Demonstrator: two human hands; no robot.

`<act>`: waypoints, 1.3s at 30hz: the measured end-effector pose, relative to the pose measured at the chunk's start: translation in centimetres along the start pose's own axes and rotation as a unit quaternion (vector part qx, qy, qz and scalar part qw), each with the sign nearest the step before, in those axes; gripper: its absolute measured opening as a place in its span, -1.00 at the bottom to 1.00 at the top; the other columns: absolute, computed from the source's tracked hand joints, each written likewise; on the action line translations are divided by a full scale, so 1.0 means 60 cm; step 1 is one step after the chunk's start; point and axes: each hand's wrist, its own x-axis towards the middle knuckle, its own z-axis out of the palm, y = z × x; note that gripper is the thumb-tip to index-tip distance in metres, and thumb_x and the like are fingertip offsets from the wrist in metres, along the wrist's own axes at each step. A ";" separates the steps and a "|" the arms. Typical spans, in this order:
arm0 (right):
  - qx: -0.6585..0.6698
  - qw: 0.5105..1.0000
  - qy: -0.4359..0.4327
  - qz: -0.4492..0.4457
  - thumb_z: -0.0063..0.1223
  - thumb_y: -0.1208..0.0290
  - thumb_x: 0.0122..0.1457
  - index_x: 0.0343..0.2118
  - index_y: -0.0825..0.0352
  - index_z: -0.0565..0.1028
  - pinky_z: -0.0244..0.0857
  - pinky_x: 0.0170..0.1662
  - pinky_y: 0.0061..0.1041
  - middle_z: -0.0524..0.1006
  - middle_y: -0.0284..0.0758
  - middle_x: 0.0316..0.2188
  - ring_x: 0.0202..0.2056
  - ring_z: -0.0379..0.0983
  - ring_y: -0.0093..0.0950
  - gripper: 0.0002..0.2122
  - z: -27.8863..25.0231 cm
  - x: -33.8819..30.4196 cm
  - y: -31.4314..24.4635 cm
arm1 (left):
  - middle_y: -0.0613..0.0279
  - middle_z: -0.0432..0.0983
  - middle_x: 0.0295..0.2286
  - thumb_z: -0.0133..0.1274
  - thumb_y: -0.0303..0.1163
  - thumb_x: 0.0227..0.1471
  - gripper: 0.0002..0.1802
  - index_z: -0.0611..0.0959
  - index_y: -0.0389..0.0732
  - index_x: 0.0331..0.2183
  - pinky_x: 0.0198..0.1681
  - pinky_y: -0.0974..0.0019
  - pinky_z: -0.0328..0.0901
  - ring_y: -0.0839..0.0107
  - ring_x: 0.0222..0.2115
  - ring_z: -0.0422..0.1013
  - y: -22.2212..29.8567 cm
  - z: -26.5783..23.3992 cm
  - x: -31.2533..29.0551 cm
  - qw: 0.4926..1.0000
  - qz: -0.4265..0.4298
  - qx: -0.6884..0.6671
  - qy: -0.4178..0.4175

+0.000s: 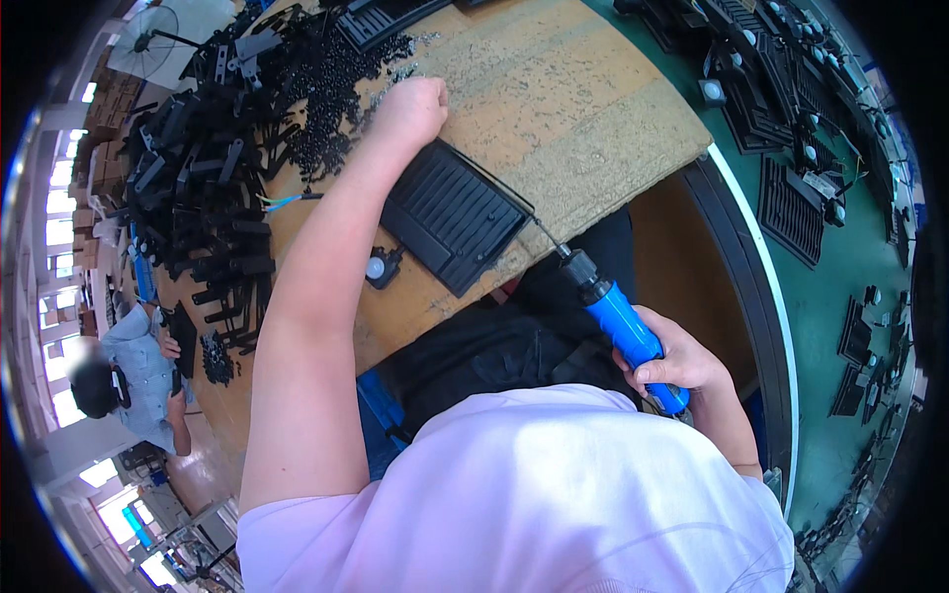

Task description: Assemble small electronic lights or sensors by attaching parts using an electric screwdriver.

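While a blue powered screwdriver (625,331) is gripped by the right hand (672,358), with the fingers wrapped about its body, its long thin bit (547,233) is pointed toward the right corner of a black finned panel (460,212). The panel is laid at a slant on the wooden table (573,74), near the edge closest to the person, with its ribs turned upward. Beyond its far left corner, the left hand (413,111) is held with the fingers curled in, close to a spread of small screws (331,109); since the fingertips are turned away from the camera, it cannot be made out whether anything is pinched between them. Just beside the panel's left side, partly under the left forearm (331,257), a small black sensor (383,267) with a white dome is placed.

Farther left, the table is covered by a heap of black brackets (188,168), by which a blue-tipped cable (284,203) is laid. At the far left, a dark object is held by a co-worker (138,371) in a light blue shirt. On the right, past the table's edge, more finned panels (791,212) are scattered over a green surface (791,385).
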 end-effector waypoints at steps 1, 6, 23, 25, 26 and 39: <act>-0.026 1.000 -0.007 0.014 0.50 0.04 -0.26 0.08 0.38 0.20 0.36 -0.52 -0.57 0.45 -0.28 -0.43 -0.55 0.45 -0.54 -0.11 -0.002 -0.001 0.004 | 0.07 0.57 -0.44 0.08 -0.43 -0.09 -0.88 0.64 -0.19 -0.41 -0.23 0.16 0.38 0.09 -0.35 0.51 0.005 -0.008 -0.009 1.000 -0.004 -0.010 0.008; -0.168 0.984 -0.038 0.038 0.40 0.02 -0.13 0.19 0.41 0.17 0.35 -0.18 -0.43 0.47 -0.24 -0.32 -0.29 0.47 -0.42 -0.11 -0.018 -0.005 0.028 | 0.22 0.54 -0.53 0.14 -0.38 -0.05 -0.87 0.61 -0.23 -0.42 -0.33 0.38 0.35 0.43 -0.49 0.47 0.084 -0.086 -0.106 0.978 -0.082 -0.182 0.062; -0.278 0.959 -0.030 0.049 0.33 -0.12 -0.14 0.24 0.34 0.14 0.24 0.06 -0.31 0.42 -0.09 -0.08 -0.02 0.37 -0.24 -0.05 0.000 0.034 0.043 | 0.20 0.48 -0.58 0.19 -0.58 -0.13 -0.94 0.67 -0.29 -0.47 -0.48 0.37 0.29 0.42 -0.58 0.39 0.160 -0.008 -0.327 0.964 -0.050 -0.236 0.110; -0.265 0.963 -0.032 0.044 0.34 -0.11 -0.14 0.24 0.34 0.14 0.26 0.04 -0.32 0.42 -0.10 -0.10 -0.04 0.38 -0.26 -0.05 0.001 0.034 0.047 | 0.22 0.48 -0.58 0.19 -0.57 -0.15 -0.94 0.67 -0.28 -0.48 -0.47 0.36 0.29 0.41 -0.57 0.38 0.161 -0.006 -0.324 0.968 -0.043 -0.218 0.115; -0.252 0.966 -0.033 0.041 0.34 -0.10 -0.14 0.23 0.34 0.14 0.27 0.02 -0.32 0.43 -0.10 -0.12 -0.07 0.40 -0.28 -0.06 0.002 0.033 0.048 | 0.23 0.48 -0.58 0.20 -0.56 -0.16 -0.94 0.67 -0.27 -0.49 -0.46 0.34 0.28 0.40 -0.57 0.37 0.161 -0.005 -0.323 0.972 -0.036 -0.200 0.119; -0.196 0.979 -0.056 0.010 0.29 -0.03 -0.04 0.20 0.40 0.16 0.34 -0.15 -0.44 0.45 -0.22 -0.30 -0.35 0.48 -0.47 -0.15 0.010 0.049 0.070 | 0.28 0.48 -0.59 0.21 -0.54 -0.18 -0.95 0.66 -0.24 -0.51 -0.46 0.32 0.25 0.39 -0.59 0.33 0.164 0.004 -0.317 0.971 -0.031 -0.186 0.145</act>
